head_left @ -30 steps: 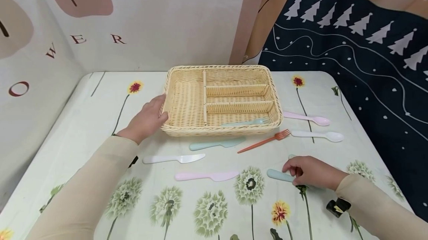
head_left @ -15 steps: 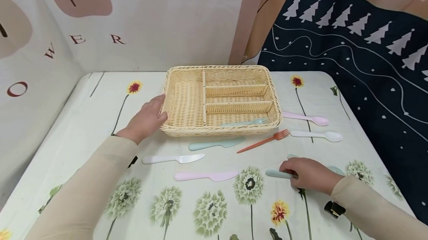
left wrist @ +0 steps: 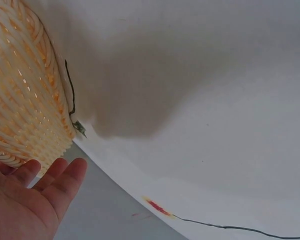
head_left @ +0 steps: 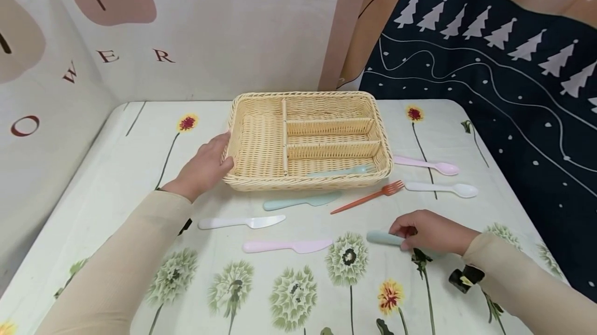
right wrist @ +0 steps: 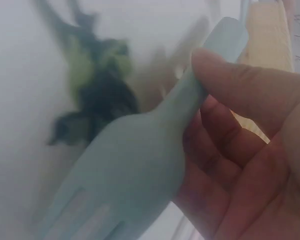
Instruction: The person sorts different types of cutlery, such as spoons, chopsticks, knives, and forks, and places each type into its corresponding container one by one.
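My left hand [head_left: 200, 166] rests against the left side of the wicker cutlery basket [head_left: 258, 183]; the left wrist view shows its fingers [left wrist: 65, 182] fairly straight beside the woven wall. My right hand [head_left: 434, 234] pinches a pale green plastic fork [right wrist: 140, 160] by the handle, thumb on top. In the head view the handle end points left and the tines are hidden behind the hand. Another pale green fork [head_left: 340, 170] lies in the basket's front right compartment. An orange fork [head_left: 366, 200] lies just in front of the basket.
Before the basket lie a pale green knife [head_left: 300, 200], a white knife [head_left: 242, 222] and a pink knife [head_left: 286, 246]. A pink spoon [head_left: 429, 164] and a white spoon [head_left: 443, 188] lie to its right. A flowered cloth [head_left: 196, 283] covers the table; fabric hangs behind.
My right hand has shifted slightly, and the fork's handle end sits a little higher and further left. A pale green piece seen around the right hand earlier is now out of sight. The left hand stays put.
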Tool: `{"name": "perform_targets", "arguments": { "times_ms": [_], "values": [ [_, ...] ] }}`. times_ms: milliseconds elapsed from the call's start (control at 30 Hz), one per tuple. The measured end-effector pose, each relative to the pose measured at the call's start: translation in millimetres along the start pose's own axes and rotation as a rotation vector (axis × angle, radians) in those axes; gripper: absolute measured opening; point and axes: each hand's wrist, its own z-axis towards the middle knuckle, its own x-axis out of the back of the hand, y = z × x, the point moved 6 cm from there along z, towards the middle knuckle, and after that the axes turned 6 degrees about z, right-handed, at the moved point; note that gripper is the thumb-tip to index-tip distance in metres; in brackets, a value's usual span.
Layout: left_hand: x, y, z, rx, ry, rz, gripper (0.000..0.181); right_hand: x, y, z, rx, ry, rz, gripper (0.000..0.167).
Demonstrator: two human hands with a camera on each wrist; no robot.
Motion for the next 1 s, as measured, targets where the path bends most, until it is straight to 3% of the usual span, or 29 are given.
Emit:
{"name": "perform_targets", "arguments": {
  "times_ms": [367,567,1000],
  "values": [
    [1.2,0.3,-0.7,0.001,0.005,-0.005,0.068,19.6,-22.2,8.6,0.032,0.043,-0.018,0.023],
    [1.7,0.2,-1.0,-0.003,0.013,0.006,0.067,36.0,-39.9,11.8,0.068,0.058,-0.099,0.025],
    [0.3,0.3,-0.2,0.006,0.004,0.007,0.067,67.5,-79.3,23.0,0.031,0.111,-0.135,0.022]
  ]
}}
